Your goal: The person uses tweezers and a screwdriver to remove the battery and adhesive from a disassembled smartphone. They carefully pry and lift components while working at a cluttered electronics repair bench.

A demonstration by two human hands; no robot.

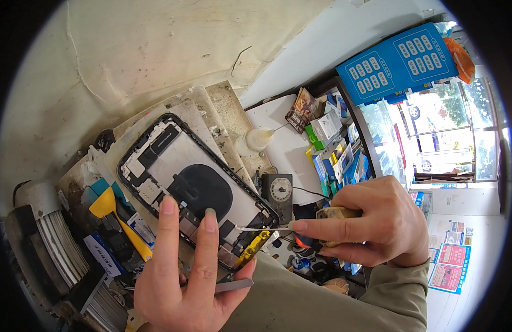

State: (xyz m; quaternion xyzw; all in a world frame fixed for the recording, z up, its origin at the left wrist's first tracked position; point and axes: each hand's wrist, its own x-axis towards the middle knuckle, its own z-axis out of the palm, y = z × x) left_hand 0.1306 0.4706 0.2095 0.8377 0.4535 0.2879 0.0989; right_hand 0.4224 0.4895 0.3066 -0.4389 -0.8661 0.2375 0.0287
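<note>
A phone housing (210,166), opened up with a black oval pad and bare parts inside, lies tilted in front of me. My left hand (186,271) grips its lower edge, two fingers resting on the inside and the thumb at the rim. A grey metal strip (233,285), perhaps tweezers, shows between that thumb and palm. My right hand (372,224) is closed around a worn yellowish block-like body (344,212). From it a thin pale needle-like tip (261,228) reaches over the housing's lower right corner, near a yellow strip (252,248). Whether the tip touches, I cannot tell.
A white bottle with a needle (256,140) stands beyond the housing. A black box with a dial (278,191) sits to its right, near piled small boxes (336,149). At left are a yellow scraper-like tool (120,218) and a ribbed metal machine (62,249).
</note>
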